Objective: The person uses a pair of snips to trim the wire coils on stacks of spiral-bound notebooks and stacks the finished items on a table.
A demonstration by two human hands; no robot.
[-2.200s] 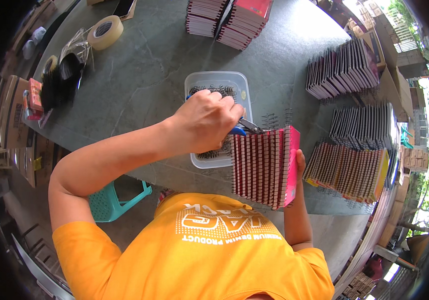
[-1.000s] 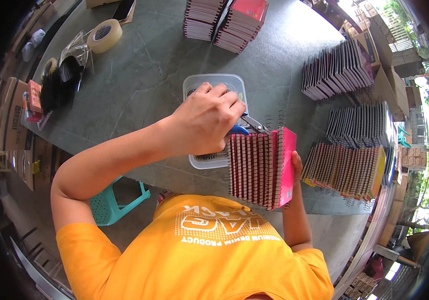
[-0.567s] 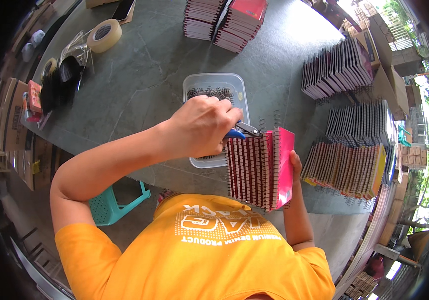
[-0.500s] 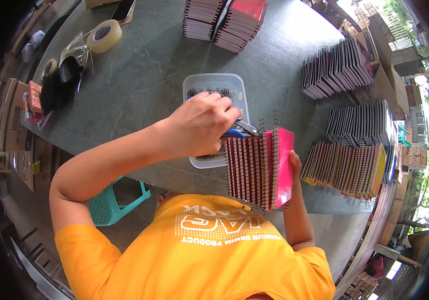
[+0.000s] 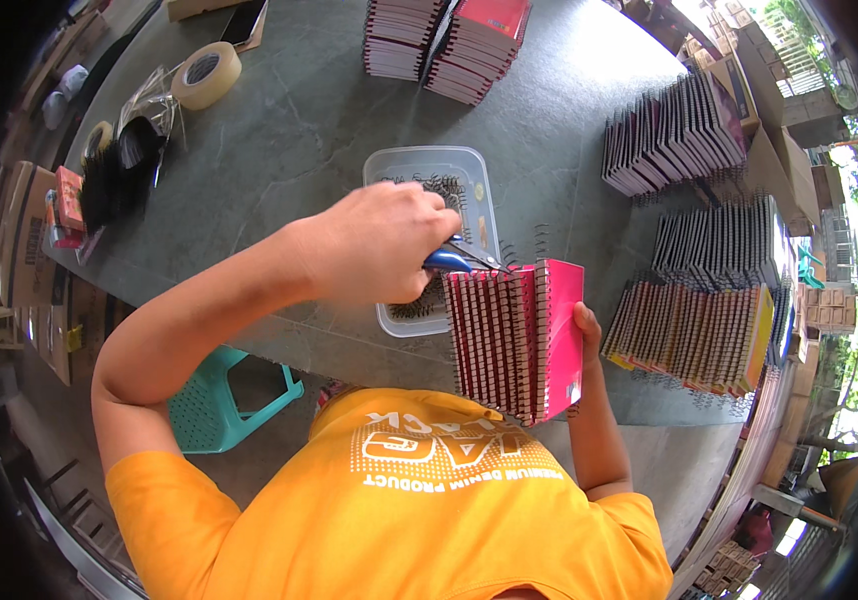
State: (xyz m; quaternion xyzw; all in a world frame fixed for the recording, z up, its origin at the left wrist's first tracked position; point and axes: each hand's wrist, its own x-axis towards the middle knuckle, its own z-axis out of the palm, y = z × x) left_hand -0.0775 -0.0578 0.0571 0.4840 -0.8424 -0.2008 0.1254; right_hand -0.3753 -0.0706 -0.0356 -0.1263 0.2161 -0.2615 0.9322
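Note:
My left hand (image 5: pixel 379 240) is closed around blue-handled cutting pliers (image 5: pixel 447 259). Their metal jaws are at the top edge of a bundle of spiral-bound notebooks (image 5: pixel 494 340), by the coil ends. The bundle stands with its wire spines toward me, and a bright pink cover (image 5: pixel 565 340) faces right. Two loose coil tails (image 5: pixel 541 242) stick up beyond the top edge. My right hand (image 5: pixel 586 325) grips the bundle from the right, thumb on the pink cover, its other fingers hidden. Beneath my left hand sits a clear plastic tub (image 5: pixel 482 200) holding cut bits of dark wire coil (image 5: pixel 444 187).
Stacks of spiral notebooks stand to the right: purple-covered (image 5: pixel 674 135), grey-edged (image 5: pixel 714 245) and yellow-covered (image 5: pixel 689 335). More red ones (image 5: pixel 479 50) are at the far edge. A tape roll (image 5: pixel 206 75) and black brush (image 5: pixel 124 165) lie left. A teal stool (image 5: pixel 214 400) stands below the table.
The pliers and my left hand have shifted slightly left, and the jaws sit a little farther left along the top edge. The bundle has moved slightly left too.

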